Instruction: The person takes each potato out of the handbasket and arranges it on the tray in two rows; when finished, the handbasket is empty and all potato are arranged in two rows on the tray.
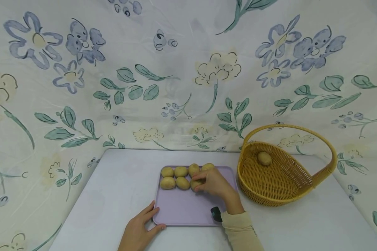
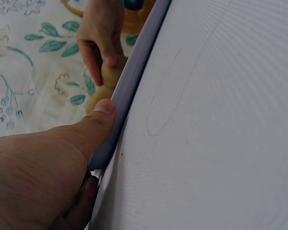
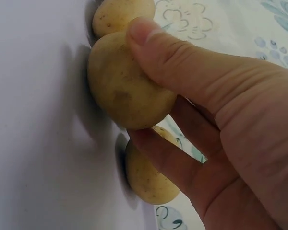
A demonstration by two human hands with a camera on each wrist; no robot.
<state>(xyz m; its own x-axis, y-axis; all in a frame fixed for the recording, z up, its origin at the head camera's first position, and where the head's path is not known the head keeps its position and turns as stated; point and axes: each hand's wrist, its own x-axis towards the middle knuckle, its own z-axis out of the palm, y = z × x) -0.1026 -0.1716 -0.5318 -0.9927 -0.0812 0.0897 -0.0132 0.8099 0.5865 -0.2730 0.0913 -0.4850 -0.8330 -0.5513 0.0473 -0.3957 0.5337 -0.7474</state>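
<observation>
A lilac tray (image 1: 182, 209) lies on the white table, with several potatoes (image 1: 168, 183) in two rows along its far side. My right hand (image 1: 214, 182) holds a potato (image 3: 125, 81) between thumb and fingers at the right end of the nearer row. In the right wrist view that potato sits low over the tray surface, between two other potatoes. At the tray's near left corner, my left hand (image 1: 139, 225) grips the rim, its thumb (image 2: 98, 122) on the near edge and its fingers round the left side.
To the right of the tray stands a wicker basket (image 1: 276, 179) with a tall arched handle, tilted so its inside shows. One potato (image 1: 264, 158) lies in it. Behind the table hangs a floral cloth (image 1: 188, 87). A dark wrist device (image 1: 216, 214) sits by the right cuff.
</observation>
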